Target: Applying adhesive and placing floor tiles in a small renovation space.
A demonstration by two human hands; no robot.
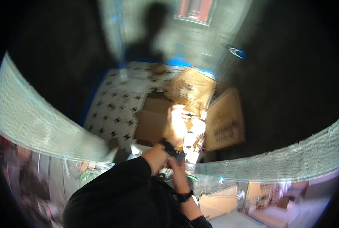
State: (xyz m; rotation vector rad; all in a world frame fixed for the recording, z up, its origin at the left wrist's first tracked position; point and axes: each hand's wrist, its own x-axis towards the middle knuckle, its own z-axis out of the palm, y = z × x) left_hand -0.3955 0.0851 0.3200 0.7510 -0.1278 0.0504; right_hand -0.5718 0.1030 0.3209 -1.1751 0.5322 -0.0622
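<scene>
My left hand (177, 121), washed out by bright light and blurred, reaches over brown cardboard (152, 127) lying on patterned black-and-white tile (112, 106); its finger shape is unclear. A black band (165, 145) circles that wrist. Just below it, my right hand (177, 171) is closed around a small dark object (178, 156) that I cannot make out. A crumpled cardboard piece (190, 85) lies beyond my left hand, and a printed cardboard panel (223, 123) stands tilted to its right.
Grey walls (192, 41) surround the small tiled area, with blue tape (179, 62) along the far edge and a shadow cast on the wall. A pale curved ledge (272, 167) crosses nearer me. More cardboard (217, 201) and blurred clutter lie at the lower edges.
</scene>
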